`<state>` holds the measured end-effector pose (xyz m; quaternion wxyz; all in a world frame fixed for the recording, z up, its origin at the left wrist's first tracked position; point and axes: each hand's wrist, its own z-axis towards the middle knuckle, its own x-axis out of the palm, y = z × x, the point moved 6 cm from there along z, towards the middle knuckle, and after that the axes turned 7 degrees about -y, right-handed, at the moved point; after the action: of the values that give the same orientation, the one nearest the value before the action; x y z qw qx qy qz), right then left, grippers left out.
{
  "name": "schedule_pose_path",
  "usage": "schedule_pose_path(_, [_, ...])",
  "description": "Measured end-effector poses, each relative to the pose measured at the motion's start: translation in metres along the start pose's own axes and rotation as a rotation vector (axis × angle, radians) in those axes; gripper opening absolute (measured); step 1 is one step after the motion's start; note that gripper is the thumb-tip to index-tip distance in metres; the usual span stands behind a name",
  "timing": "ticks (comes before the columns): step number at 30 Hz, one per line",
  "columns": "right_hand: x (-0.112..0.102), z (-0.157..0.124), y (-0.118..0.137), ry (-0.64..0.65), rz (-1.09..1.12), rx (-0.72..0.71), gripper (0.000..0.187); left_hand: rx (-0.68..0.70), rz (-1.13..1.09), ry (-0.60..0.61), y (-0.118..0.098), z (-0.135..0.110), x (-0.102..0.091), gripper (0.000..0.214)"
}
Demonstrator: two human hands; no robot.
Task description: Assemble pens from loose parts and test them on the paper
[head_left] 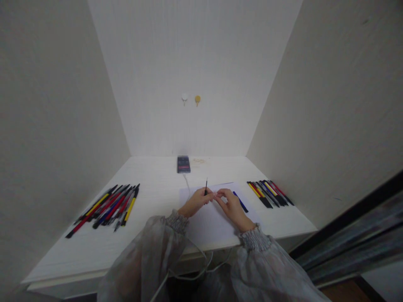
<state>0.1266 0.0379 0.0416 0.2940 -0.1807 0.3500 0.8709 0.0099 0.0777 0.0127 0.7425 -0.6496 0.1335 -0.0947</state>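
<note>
My left hand (197,202) is closed over white paper, with a thin black pen piece (206,187) standing up from its fingers, its narrow tip pointing away from me. Fingers bent into a pinch, my right hand (232,205) meets the left fingertips. Something small and pale seems to be between them, too small to make out. A dark blue pen part (241,202) lies on the paper (214,228) just right of my right hand.
On the left lies a loose pile of pens (110,205) in several colours. Pens lie side by side in a row (270,193) at the right. A phone (183,164) with a white cable (186,181) rests near the back wall, which carries two small hooks (197,99). Side walls enclose the table.
</note>
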Motion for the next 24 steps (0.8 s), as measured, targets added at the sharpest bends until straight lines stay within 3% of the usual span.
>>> schedule_pose_path(7, [0.0, -0.003, -0.001, -0.014, -0.03, -0.024, 0.016, 0.009, -0.041, 0.037, -0.001, -0.002, 0.001, 0.03])
schedule_pose_path(12, [-0.021, 0.001, -0.019, -0.042, -0.254, 0.018, 0.021, 0.036, -0.055, -0.001, -0.007, -0.002, -0.001, 0.026])
schedule_pose_path(18, [-0.045, -0.012, -0.068, 0.175, -0.76, 0.274, 0.026, 0.034, -0.044, -0.04, -0.006, 0.0, -0.004, 0.023])
schedule_pose_path(24, [-0.041, -0.026, -0.076, 0.233, -0.79, 0.321, 0.021, 0.055, -0.031, -0.042, 0.0, 0.001, -0.006, 0.021])
